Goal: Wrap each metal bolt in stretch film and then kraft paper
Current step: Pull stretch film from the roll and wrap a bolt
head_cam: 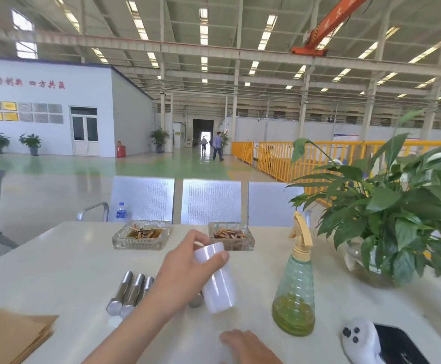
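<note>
My left hand (187, 269) grips a white roll of stretch film (218, 285) and holds it tilted above the middle of the white table (69, 261). Three steel bolts (128, 294) lie side by side just left of my forearm, hex heads toward me. Another bolt end (195, 302) peeks out behind the roll. A stack of kraft paper (9, 337) lies at the near left corner. My right hand (245, 345) is low at the near edge, below the roll and blurred; I cannot make out whether it holds anything.
Two glass ashtrays (140, 236) (231, 236) stand at the far side. A green spray bottle (294, 292) is right of the roll, with a potted plant (392, 219) beyond it. A white controller (358, 340) and a dark phone (400, 345) lie near right. Metal chairs (211, 200) line the far edge.
</note>
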